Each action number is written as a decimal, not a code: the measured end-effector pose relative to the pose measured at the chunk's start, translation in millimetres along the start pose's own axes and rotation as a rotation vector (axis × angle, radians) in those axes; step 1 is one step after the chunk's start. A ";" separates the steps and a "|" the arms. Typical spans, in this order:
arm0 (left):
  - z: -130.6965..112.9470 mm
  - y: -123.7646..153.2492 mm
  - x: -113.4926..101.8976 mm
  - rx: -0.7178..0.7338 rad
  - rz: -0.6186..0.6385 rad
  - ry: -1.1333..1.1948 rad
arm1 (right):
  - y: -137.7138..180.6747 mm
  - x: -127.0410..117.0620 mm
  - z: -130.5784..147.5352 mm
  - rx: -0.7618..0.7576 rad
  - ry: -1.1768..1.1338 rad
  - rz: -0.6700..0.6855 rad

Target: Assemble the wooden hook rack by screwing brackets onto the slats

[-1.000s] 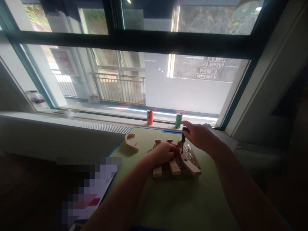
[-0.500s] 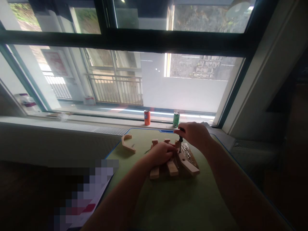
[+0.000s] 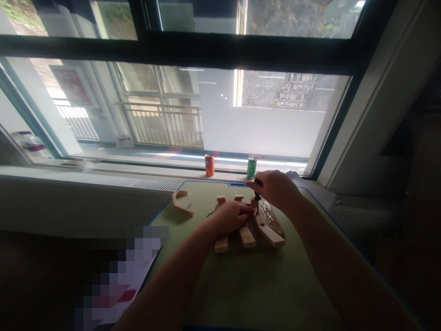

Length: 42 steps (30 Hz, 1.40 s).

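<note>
A pale wooden assembly of slats [image 3: 245, 233] lies on the green mat [image 3: 248, 285]. My left hand [image 3: 230, 217] rests closed on top of it, pressing it down. My right hand [image 3: 275, 188] is closed round the black handle of a small screwdriver [image 3: 257, 198], which stands upright with its tip on the wood at the assembly's right side. A clear plastic bag of small parts [image 3: 272, 218] lies against the assembly's right edge, partly under my right wrist.
A curved loose wooden piece [image 3: 181, 203] lies on the mat's far left. An orange can [image 3: 209, 165] and a green can [image 3: 251, 168] stand on the window sill behind. A pixelated paper [image 3: 120, 280] sits at the mat's left edge. A wall rises on the right.
The view has shifted slightly, so everything sits a little to the left and higher in the frame. Both hands keep their hold on the wood and the screwdriver.
</note>
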<state>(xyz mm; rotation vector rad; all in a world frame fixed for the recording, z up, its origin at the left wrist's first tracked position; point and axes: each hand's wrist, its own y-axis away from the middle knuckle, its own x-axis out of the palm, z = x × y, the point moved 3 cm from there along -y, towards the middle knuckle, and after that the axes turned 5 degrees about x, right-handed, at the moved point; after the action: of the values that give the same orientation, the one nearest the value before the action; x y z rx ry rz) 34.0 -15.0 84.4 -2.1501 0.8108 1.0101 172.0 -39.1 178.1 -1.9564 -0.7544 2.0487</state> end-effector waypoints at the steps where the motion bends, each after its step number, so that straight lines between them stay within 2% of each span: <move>1: -0.1 -0.2 0.0 0.005 -0.003 -0.005 | 0.8 0.8 1.7 -0.022 -0.013 -0.010; 11: 4.3 -1.5 2.1 0.018 0.008 -0.026 | 6.7 1.9 0.0 0.005 -0.075 0.152; 17: 0.7 -0.7 1.0 0.036 0.008 0.023 | 0.6 5.4 2.5 0.084 0.013 0.068; 21: 2.4 -1.7 2.2 -0.007 0.013 0.055 | -1.9 11.8 -4.2 0.150 -0.035 -0.009; 29: 0.7 -2.4 1.8 -0.037 0.031 0.044 | 3.8 -6.9 -12.2 -0.046 -0.205 0.124; 33: -0.6 -2.3 0.6 -0.010 0.024 0.032 | -1.0 -0.9 -11.8 0.026 -0.077 0.014; 35: 0.2 -2.3 1.2 0.018 0.013 0.034 | -3.9 7.7 -9.0 0.022 -0.106 -0.006; 38: 1.7 -2.4 2.2 0.044 -0.005 0.027 | -4.9 16.0 -4.9 -0.025 -0.173 0.038; 42: 0.6 -2.1 2.1 0.055 0.006 0.013 | -1.0 10.6 -7.5 -0.007 -0.147 0.122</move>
<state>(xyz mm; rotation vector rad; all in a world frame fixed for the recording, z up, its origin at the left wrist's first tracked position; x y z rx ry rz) 36.4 -13.8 83.0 -2.1114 0.8426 0.9667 178.1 -31.5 169.5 -1.9155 -0.6876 2.2847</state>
